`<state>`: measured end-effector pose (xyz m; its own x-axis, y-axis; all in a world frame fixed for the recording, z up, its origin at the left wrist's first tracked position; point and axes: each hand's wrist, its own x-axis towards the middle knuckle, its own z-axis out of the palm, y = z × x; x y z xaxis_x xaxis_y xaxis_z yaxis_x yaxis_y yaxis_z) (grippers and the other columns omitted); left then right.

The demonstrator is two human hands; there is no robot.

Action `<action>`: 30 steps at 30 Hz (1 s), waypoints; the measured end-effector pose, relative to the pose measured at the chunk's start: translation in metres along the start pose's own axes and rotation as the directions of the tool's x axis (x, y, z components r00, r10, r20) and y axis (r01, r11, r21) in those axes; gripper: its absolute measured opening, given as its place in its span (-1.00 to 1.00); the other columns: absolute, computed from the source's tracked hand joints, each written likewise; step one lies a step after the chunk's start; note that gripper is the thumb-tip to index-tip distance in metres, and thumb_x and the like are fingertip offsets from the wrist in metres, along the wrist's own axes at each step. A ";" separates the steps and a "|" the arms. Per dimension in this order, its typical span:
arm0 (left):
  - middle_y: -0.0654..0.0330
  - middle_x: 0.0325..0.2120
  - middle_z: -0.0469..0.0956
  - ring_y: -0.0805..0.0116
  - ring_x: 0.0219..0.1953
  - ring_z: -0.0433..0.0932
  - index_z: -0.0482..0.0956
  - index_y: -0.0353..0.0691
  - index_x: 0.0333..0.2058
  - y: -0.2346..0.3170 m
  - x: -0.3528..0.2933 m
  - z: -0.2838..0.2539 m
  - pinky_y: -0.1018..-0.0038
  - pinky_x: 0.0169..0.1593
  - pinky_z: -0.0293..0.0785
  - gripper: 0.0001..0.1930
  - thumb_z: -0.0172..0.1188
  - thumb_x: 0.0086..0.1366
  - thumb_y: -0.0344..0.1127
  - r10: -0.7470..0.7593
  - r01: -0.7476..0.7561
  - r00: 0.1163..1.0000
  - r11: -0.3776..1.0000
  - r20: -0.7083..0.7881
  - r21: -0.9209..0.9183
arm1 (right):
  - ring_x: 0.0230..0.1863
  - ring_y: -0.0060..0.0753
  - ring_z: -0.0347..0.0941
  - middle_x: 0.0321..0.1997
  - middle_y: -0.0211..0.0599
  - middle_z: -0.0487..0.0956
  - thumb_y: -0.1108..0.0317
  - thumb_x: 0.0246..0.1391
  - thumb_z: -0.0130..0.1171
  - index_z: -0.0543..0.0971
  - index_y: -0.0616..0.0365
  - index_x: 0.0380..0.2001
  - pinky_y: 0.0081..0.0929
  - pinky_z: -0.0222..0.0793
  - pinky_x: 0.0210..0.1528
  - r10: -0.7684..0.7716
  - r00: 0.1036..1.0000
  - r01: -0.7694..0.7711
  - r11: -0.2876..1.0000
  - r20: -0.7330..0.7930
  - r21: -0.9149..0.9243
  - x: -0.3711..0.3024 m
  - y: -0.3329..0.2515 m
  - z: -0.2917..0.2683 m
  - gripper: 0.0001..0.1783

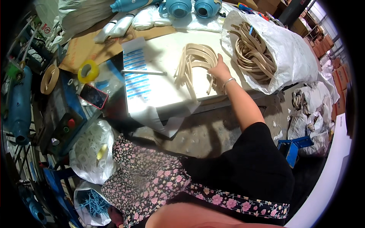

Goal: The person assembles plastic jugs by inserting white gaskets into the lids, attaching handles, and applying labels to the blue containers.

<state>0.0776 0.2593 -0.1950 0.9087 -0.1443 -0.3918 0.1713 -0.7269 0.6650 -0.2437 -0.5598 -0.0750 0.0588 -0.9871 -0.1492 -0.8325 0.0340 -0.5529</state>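
**One bundle of beige strips [199,51] set out, more stocked in a white sack [292,57]**

Right hand [220,71]: forefinger and thumb spread apart at the bundle's right edge; whether any strip is pinched between them cannot be told.

Left hand [116,217]: seemingly shown in part, in shadow at the lower edge; the state of its fingers cannot be told.

Bundle: laid loose in an arch on the white tabletop [163,55], loose ends toward the near edge; no tie is seen on it.

Progress, as judged: one portion appears to be separated from the stock, but not bound or finished. Many strips [253,57] are left, heaped in the mouth of the sack just right of the hand, so an early stage is suggested.

Left of the bundle: one sheet of blue-striped labels [135,81], crossed by one slim silver rod [144,72].

Farther left: one yellow tape roll [92,78]; one phone [94,96], screen dark.

Beyond, at the far edge: blue vessels [178,8], placed on clear wrapping.
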 end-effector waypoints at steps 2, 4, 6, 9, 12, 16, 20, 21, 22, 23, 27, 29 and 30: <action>0.24 -0.33 0.43 0.43 -0.35 0.32 0.47 -0.32 -0.23 -0.003 0.001 -0.002 0.51 -0.23 0.32 -0.77 0.02 0.29 -0.26 0.011 -0.011 1.000 0.999 0.007 -0.035 | -0.26 -0.06 0.58 -0.25 -0.04 0.61 0.40 -0.24 0.21 0.24 0.32 0.21 -0.30 0.51 -0.19 -0.044 0.990 0.047 0.999 -0.132 0.026 0.025 0.018 0.018 -0.17; 0.25 -0.34 0.43 0.45 -0.37 0.32 0.47 -0.32 -0.24 -0.009 0.001 0.000 0.52 -0.24 0.32 -0.77 0.03 0.28 -0.26 0.019 -0.019 1.000 0.998 0.006 -0.060 | -0.41 -0.14 0.56 -0.34 -0.05 0.58 0.44 -0.22 0.17 0.37 0.31 0.02 -0.29 0.48 -0.39 -0.023 0.998 0.035 0.975 -0.055 0.219 0.059 0.038 0.028 -0.39; 0.31 -0.50 0.37 0.48 -0.44 0.29 0.47 -0.28 -0.32 -0.002 -0.008 0.004 0.51 -0.29 0.29 -0.81 0.07 0.25 -0.27 -0.033 0.033 0.998 0.999 -0.055 -0.005 | -0.56 -0.22 0.52 -0.44 -0.08 0.54 0.49 -0.20 0.12 0.48 0.31 -0.17 -0.29 0.43 -0.57 -0.029 1.000 0.027 0.901 -0.004 0.434 0.075 0.042 0.033 -0.60; 0.31 -0.49 0.40 0.49 -0.41 0.33 0.46 -0.32 -0.33 -0.023 -0.007 -0.001 0.50 -0.26 0.31 -0.82 0.10 0.22 -0.30 -0.034 0.033 0.999 0.979 -0.003 -0.200 | -0.50 -0.15 0.53 -0.42 -0.04 0.56 0.50 -0.18 0.13 0.51 0.28 -0.19 -0.23 0.44 -0.50 -0.105 0.994 0.082 0.921 0.040 0.380 0.086 0.027 0.010 -0.64; 0.20 -0.35 0.48 0.40 -0.30 0.41 0.47 -0.40 -0.20 -0.045 -0.011 -0.001 0.47 -0.15 0.37 -0.75 0.09 0.23 -0.33 -0.082 0.056 0.991 0.972 -0.107 -0.227 | -0.31 -0.03 0.55 -0.28 0.02 0.58 0.43 -0.10 0.12 0.51 0.20 -0.12 -0.15 0.46 -0.30 -0.270 0.954 0.266 0.963 -0.127 -0.050 0.093 -0.014 -0.025 -0.62; 0.08 -0.17 0.53 0.28 -0.14 0.48 0.46 -0.47 -0.05 -0.051 -0.007 -0.005 0.42 -0.01 0.39 -0.65 0.06 0.25 -0.34 -0.120 0.081 0.986 0.954 -0.119 -0.289 | -0.09 0.01 0.52 -0.06 -0.06 0.55 0.30 0.07 0.06 0.43 -0.08 0.07 -0.11 0.43 -0.11 -0.419 0.815 0.199 0.850 -0.399 -0.487 0.052 -0.085 -0.080 -0.56; 0.05 -0.14 0.52 0.23 -0.08 0.46 0.48 -0.44 -0.07 -0.026 -0.022 0.004 0.39 0.04 0.35 -0.68 0.04 0.29 -0.32 -0.028 0.013 0.979 0.997 -0.202 -0.074 | -0.25 -0.15 0.52 -0.12 -0.22 0.51 0.38 0.08 0.01 0.45 -0.26 0.05 -0.18 0.43 -0.30 -0.732 0.385 0.271 0.672 -0.563 -0.689 0.046 -0.083 -0.081 -0.56; 0.04 -0.13 0.52 0.22 -0.07 0.46 0.49 -0.43 -0.08 -0.025 -0.028 0.002 0.39 0.06 0.33 -0.69 0.04 0.31 -0.31 0.002 -0.001 0.973 1.000 -0.232 0.004 | -0.24 -0.17 0.52 -0.14 -0.24 0.52 0.38 0.07 0.00 0.46 -0.24 0.03 -0.17 0.41 -0.28 -0.804 0.371 0.361 0.586 -0.465 -0.725 0.029 -0.085 -0.066 -0.57; 0.04 -0.13 0.52 0.22 -0.07 0.46 0.49 -0.43 -0.08 -0.036 -0.031 0.000 0.39 0.06 0.33 -0.69 0.04 0.31 -0.31 -0.006 0.007 0.971 1.000 -0.239 0.002 | -0.24 -0.17 0.51 -0.16 -0.25 0.52 0.37 0.08 -0.01 0.44 -0.25 0.05 -0.18 0.40 -0.27 -0.844 0.404 0.419 0.514 -0.353 -0.749 0.022 -0.077 -0.043 -0.57; 0.05 -0.16 0.52 0.22 -0.08 0.45 0.49 -0.43 -0.10 -0.047 -0.032 0.000 0.39 0.04 0.34 -0.70 0.04 0.31 -0.31 0.032 -0.036 0.974 0.999 -0.223 -0.018 | -0.25 -0.17 0.51 -0.19 -0.26 0.52 0.35 0.09 -0.02 0.43 -0.26 0.07 -0.19 0.38 -0.26 -0.872 0.431 0.483 0.442 -0.234 -0.756 0.016 -0.068 -0.019 -0.56; 0.13 -0.26 0.51 0.32 -0.27 0.43 0.47 -0.35 -0.07 -0.008 -0.067 0.015 0.44 -0.16 0.37 -0.69 0.08 0.29 -0.29 0.121 -0.153 0.972 0.977 -0.202 -0.150 | -0.16 -0.21 0.47 -0.25 -0.29 0.53 0.33 0.13 -0.07 0.42 -0.28 0.07 -0.21 0.30 -0.12 -0.773 0.630 0.516 0.350 0.070 -0.782 -0.033 -0.026 0.059 -0.58; 0.18 -0.31 0.50 0.39 -0.37 0.42 0.44 -0.29 -0.02 0.022 -0.082 0.013 0.47 -0.28 0.38 -0.67 0.10 0.28 -0.28 0.091 -0.145 0.970 0.961 -0.226 -0.237 | -0.13 -0.20 0.46 -0.24 -0.29 0.53 0.33 0.14 -0.09 0.42 -0.26 0.08 -0.22 0.30 -0.11 -0.698 0.713 0.480 0.412 0.071 -0.775 -0.038 -0.026 0.057 -0.59; 0.20 -0.32 0.50 0.41 -0.39 0.41 0.43 -0.28 0.01 0.025 -0.080 0.012 0.48 -0.30 0.38 -0.65 0.10 0.28 -0.28 0.030 -0.099 0.971 0.954 -0.237 -0.282 | -0.11 -0.19 0.46 -0.22 -0.28 0.54 0.34 0.15 -0.11 0.42 -0.25 0.08 -0.22 0.30 -0.11 -0.620 0.782 0.433 0.458 0.070 -0.776 -0.040 -0.028 0.053 -0.59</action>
<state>0.0047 0.2445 -0.1547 0.9777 -0.0034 -0.2098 0.1813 -0.4898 0.8528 -0.1935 -0.5129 -0.0971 0.6006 -0.7816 0.1682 -0.7835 -0.5335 0.3186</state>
